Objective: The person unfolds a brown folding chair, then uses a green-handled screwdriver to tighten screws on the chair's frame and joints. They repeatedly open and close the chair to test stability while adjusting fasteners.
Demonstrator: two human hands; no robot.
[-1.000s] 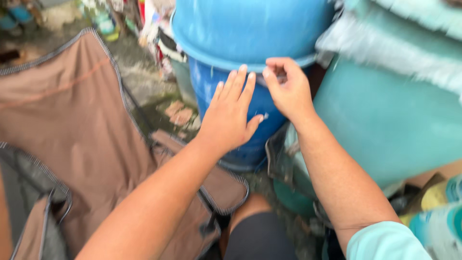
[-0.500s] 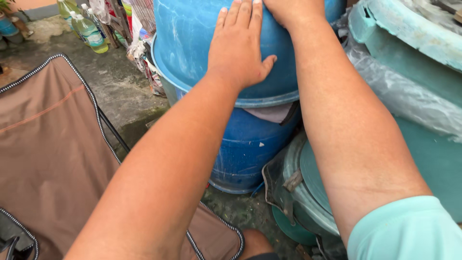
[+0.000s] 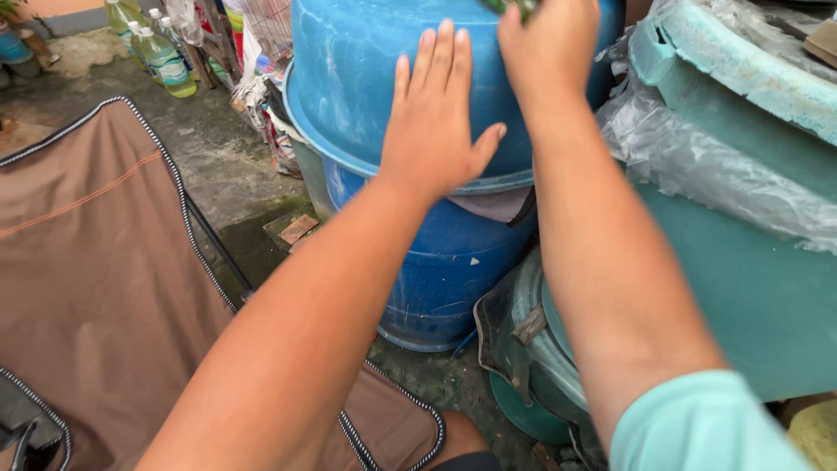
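Left hand point(image 3: 433, 122) flat on blue tub point(image 3: 349, 96); brown folding chair point(image 3: 96, 288) beside.

A brown fabric folding chair with black-and-white piped edging point(image 3: 96, 288) is spread across the left. Clear plastic bottles of greenish liquid point(image 3: 161, 52) are stood on the wet concrete floor point(image 3: 209, 157) at upper left. A large teal plastic tank point(image 3: 750, 288), draped with clear plastic sheeting point(image 3: 697, 166), is seen at right.

Blue plastic tub point(image 3: 349, 78) (scuffed, apparently inverted) atop blue barrel point(image 3: 445, 270)
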